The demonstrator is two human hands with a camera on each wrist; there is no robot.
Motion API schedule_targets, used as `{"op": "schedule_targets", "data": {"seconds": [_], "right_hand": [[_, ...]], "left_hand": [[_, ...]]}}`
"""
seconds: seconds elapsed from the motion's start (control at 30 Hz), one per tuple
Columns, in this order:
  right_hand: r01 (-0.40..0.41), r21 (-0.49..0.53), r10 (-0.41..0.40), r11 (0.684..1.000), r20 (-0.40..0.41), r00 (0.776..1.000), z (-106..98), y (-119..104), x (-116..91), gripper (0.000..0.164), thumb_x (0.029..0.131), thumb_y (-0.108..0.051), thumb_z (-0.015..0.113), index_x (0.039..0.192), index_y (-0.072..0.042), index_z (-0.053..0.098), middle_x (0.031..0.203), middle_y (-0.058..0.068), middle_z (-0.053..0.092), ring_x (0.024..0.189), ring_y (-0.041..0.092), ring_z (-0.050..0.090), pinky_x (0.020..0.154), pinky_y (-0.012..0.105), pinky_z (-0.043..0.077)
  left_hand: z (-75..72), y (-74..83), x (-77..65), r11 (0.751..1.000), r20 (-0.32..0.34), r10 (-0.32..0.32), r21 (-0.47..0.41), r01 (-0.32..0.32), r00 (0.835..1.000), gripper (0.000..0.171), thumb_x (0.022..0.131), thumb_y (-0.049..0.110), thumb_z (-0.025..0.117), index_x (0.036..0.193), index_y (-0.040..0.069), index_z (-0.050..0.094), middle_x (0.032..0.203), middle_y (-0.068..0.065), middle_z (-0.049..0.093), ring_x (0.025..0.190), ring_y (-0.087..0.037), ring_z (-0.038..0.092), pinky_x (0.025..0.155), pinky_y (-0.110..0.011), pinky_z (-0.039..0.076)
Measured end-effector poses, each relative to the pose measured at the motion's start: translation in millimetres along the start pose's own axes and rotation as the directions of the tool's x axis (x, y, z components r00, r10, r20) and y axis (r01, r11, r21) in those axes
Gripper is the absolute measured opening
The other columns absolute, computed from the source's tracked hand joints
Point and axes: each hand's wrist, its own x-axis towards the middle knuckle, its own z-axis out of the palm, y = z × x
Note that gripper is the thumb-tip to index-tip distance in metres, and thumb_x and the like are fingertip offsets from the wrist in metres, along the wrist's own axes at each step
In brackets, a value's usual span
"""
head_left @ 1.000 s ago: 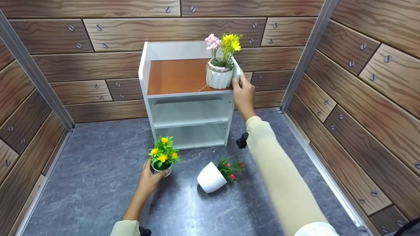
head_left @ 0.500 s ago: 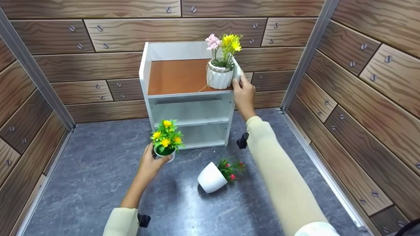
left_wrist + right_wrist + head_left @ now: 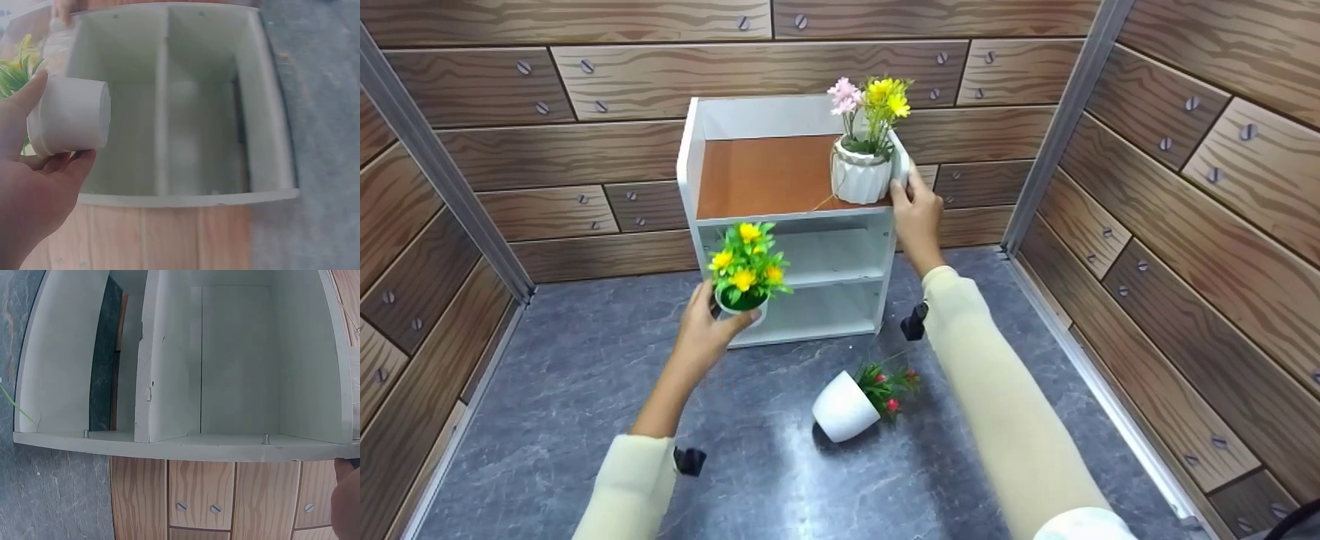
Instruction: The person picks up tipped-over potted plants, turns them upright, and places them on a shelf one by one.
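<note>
left hand (image 3: 706, 324): fingers clamped round the pot (image 3: 745, 279) (yellow blooms), held in front of the shelf (image 3: 765, 176). right hand (image 3: 918, 215): thumb and fingers clamped on the shelf's right side (image 3: 900, 159), beside a second pot (image 3: 862, 175).

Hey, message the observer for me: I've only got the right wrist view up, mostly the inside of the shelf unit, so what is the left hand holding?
Observer: The left hand holds a tapered white pot with yellow flowers in it.
Operator: Okay, any flowers up top?
Observer: Yes, pink and yellow blooms in a ribbed white pot, standing upright on the brown top board of the shelf unit.
Operator: And down in front of it?
Observer: A smooth white pot with red flowers lies tipped on its side on the floor.
</note>
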Motion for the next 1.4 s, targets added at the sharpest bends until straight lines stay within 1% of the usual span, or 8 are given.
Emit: {"op": "schedule_targets", "data": {"seconds": [0.2, 0.37, 0.5, 0.73, 0.93, 1.13, 1.23, 1.4], "right_hand": [[0.004, 0.005, -0.004, 1.0, 0.0, 1.0, 0, 0, 0, 0.045, 0.098, -0.013, 0.063, 0.142, -0.004, 0.057, 0.122, 0.021, 0.069, 0.112, 0.026, 0.068, 0.097, 0.04, 0.052], [-0.002, -0.011, 0.002, 1.0, 0.007, 1.0, -1, -1, -1, 0.046, 0.098, -0.014, 0.063, 0.143, -0.006, 0.057, 0.123, 0.019, 0.069, 0.112, 0.025, 0.069, 0.097, 0.041, 0.053], [-0.004, -0.009, 0.004, 1.0, 0.013, 1.0, -1, -2, -2, 0.046, 0.099, -0.014, 0.063, 0.144, -0.006, 0.056, 0.125, 0.018, 0.068, 0.116, 0.025, 0.067, 0.098, 0.04, 0.052], [0.004, -0.005, -0.004, 1.0, 0.001, 1.0, 1, -1, -2, 0.046, 0.097, -0.013, 0.063, 0.142, -0.005, 0.057, 0.122, 0.02, 0.069, 0.109, 0.026, 0.069, 0.097, 0.041, 0.052], [0.007, 0.002, -0.007, 1.0, -0.008, 1.0, 0, 1, -2, 0.046, 0.097, -0.013, 0.064, 0.142, -0.005, 0.057, 0.124, 0.02, 0.068, 0.114, 0.026, 0.068, 0.099, 0.04, 0.052], [0.0, -0.017, 0.0, 1.0, -0.004, 1.0, 0, 2, -3, 0.045, 0.098, -0.013, 0.063, 0.142, -0.005, 0.057, 0.124, 0.02, 0.068, 0.115, 0.027, 0.068, 0.099, 0.041, 0.052], [0.003, -0.019, -0.003, 1.0, 0.001, 1.0, 0, 1, -3, 0.045, 0.098, -0.014, 0.063, 0.142, -0.005, 0.057, 0.124, 0.02, 0.068, 0.116, 0.027, 0.067, 0.099, 0.041, 0.052], [-0.005, -0.007, 0.005, 1.0, -0.002, 1.0, 0, -1, -2, 0.046, 0.098, -0.014, 0.063, 0.143, -0.007, 0.057, 0.124, 0.019, 0.069, 0.113, 0.025, 0.068, 0.098, 0.041, 0.052]], "left_hand": [[-3.0, 30.5, 20.5, 0.995, -0.032, 0.104, 0.008, -0.104, 0.994, 0.089, 0.084, 0.021, 0.083, 0.156, 0.009, 0.033, 0.152, -0.017, 0.039, 0.143, -0.034, 0.041, 0.117, -0.046, 0.037], [-1.9, 54.7, 37.9, 0.986, -0.061, 0.165, 0.017, -0.164, 0.984, 0.087, 0.082, 0.029, 0.085, 0.153, 0.009, 0.039, 0.148, -0.014, 0.044, 0.14, -0.029, 0.045, 0.116, -0.042, 0.039], [1.3, 70.7, 51.6, 0.981, -0.073, 0.193, 0.04, -0.19, 0.978, 0.088, 0.082, 0.035, 0.085, 0.153, 0.011, 0.04, 0.146, -0.013, 0.047, 0.137, -0.026, 0.046, 0.115, -0.043, 0.039], [13.3, 89.8, 80.3, 0.985, -0.076, 0.15, 0.1, -0.142, 0.986, 0.088, 0.082, 0.038, 0.083, 0.153, 0.012, 0.039, 0.15, -0.014, 0.044, 0.135, -0.027, 0.047, 0.113, -0.044, 0.04], [25.0, 103.1, 106.6, 0.988, -0.082, 0.12, 0.108, -0.111, 0.989, 0.08, 0.083, 0.032, 0.083, 0.15, 0.009, 0.044, 0.147, -0.013, 0.047, 0.132, -0.026, 0.049, 0.11, -0.042, 0.043], [34.3, 104.5, 120.5, 0.994, -0.078, 0.083, 0.078, -0.077, 0.993, 0.079, 0.087, 0.029, 0.08, 0.152, 0.01, 0.04, 0.148, -0.011, 0.046, 0.136, -0.024, 0.047, 0.111, -0.039, 0.044], [37.7, 103.0, 125.8, 0.995, -0.093, 0.085, 0.055, -0.08, 0.992, 0.076, 0.088, 0.029, 0.079, 0.152, 0.01, 0.04, 0.148, -0.011, 0.046, 0.134, -0.023, 0.048, 0.111, -0.038, 0.045], [45.2, 104.2, 136.9, 0.993, -0.123, 0.093, 0.083, -0.083, 0.988, 0.076, 0.089, 0.033, 0.078, 0.151, 0.008, 0.041, 0.145, -0.012, 0.049, 0.131, -0.024, 0.05, 0.11, -0.038, 0.045]]}}
